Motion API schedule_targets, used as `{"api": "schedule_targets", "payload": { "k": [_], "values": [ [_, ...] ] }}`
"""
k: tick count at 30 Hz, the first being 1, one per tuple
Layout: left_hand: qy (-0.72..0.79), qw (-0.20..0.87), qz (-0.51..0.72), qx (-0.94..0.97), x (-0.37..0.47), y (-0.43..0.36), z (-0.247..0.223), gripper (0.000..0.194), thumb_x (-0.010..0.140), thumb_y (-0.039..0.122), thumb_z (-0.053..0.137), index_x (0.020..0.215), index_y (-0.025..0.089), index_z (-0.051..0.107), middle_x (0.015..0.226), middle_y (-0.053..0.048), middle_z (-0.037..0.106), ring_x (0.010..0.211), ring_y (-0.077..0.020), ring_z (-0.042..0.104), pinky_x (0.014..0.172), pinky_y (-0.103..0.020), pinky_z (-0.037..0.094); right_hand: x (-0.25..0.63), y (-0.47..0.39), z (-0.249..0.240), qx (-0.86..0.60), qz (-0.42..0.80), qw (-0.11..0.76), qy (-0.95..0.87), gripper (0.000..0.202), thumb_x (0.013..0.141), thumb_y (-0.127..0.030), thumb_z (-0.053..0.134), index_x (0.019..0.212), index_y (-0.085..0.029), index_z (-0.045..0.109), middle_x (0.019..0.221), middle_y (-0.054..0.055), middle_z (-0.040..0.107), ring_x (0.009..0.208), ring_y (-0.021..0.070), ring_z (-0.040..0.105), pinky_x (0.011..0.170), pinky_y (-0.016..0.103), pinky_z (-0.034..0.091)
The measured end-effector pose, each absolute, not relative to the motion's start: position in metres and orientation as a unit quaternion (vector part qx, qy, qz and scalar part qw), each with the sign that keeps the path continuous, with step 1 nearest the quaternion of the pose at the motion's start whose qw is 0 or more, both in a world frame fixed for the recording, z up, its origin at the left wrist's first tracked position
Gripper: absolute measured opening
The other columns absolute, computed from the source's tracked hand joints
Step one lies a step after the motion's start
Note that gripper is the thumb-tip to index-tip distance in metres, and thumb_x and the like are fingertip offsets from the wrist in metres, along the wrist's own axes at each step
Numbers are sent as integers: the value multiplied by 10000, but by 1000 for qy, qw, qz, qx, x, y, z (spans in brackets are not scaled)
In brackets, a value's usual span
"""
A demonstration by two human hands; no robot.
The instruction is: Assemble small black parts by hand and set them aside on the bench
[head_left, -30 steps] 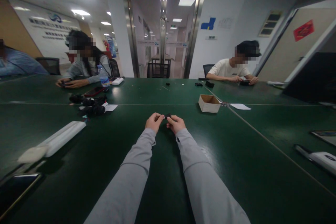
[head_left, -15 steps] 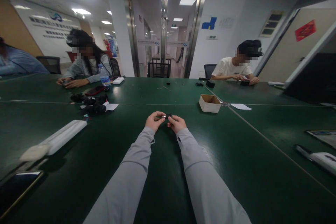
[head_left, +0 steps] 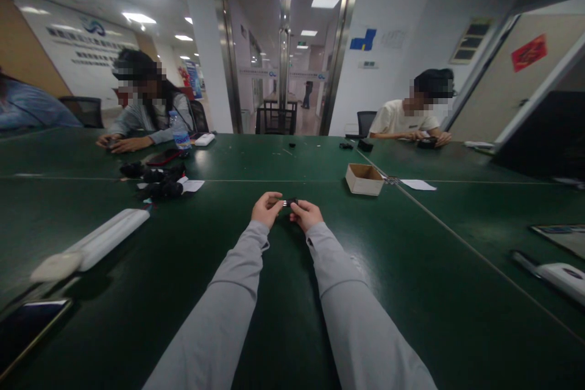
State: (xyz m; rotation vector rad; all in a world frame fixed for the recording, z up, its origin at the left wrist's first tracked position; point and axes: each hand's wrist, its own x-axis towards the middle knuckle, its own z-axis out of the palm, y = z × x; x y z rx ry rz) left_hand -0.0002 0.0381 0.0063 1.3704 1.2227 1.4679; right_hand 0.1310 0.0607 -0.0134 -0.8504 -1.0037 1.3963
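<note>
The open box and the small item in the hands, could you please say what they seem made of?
Open box: probably cardboard, matt, pale outside and brown inside. Small item: black part perhaps plastic; the shiny, silvery end suggests metal, though too small to be sure.

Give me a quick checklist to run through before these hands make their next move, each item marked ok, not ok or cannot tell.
1. Right hand gripping the small black piece: ok.
2. Left hand gripping its silvery end: cannot tell; the fingers are close to it, contact unclear.
3. Piece lifted off the green table: cannot tell from this angle.
4. Open box apart from both hands: ok.
5. Phone clear of the left sleeve: ok.
</note>
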Motion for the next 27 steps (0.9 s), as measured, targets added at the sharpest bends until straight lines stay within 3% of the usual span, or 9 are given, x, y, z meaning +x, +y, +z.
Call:
{"api": "schedule_targets", "payload": {
  "k": [5,14,17,23,27],
  "values": [
    [419,374,614,555,-2,39,6,314,598,204,655,895,143,572,822,-56,610,798,-149,589,752,-287,477,131,60,-12,-366,601,570,-424,205,616,-188,747,747,-106,613,598,0,543,410,77,501,388,190,477],
    [413,390,614,548,-3,40,7,320,575,197,674,875,133,581,839,-64,621,821,-152,589,820,-316,452,131,59,-11,-364,610,568,-415,228,600,-201,762,740,-106,609,542,-4,537,403,82,502,388,186,479],
    [426,398,612,535,-3,40,6,349,569,217,687,890,138,575,817,-58,626,799,-152,591,779,-303,460,131,58,-10,-369,611,564,-416,230,603,-209,760,745,-108,610,531,-11,527,403,85,504,388,190,480],
    [469,412,584,518,-3,44,2,339,640,342,635,904,140,574,751,-34,595,559,-94,531,500,-211,424,132,59,-13,-360,604,563,-434,272,583,-239,767,774,-107,623,582,2,553,422,86,515,392,189,476],
    [471,417,587,510,-1,46,0,366,659,424,603,877,131,574,642,-5,558,494,-76,491,450,-189,387,133,61,-17,-337,605,561,-454,312,551,-278,780,767,-108,632,619,7,562,434,90,521,398,200,477]
  ]
}}
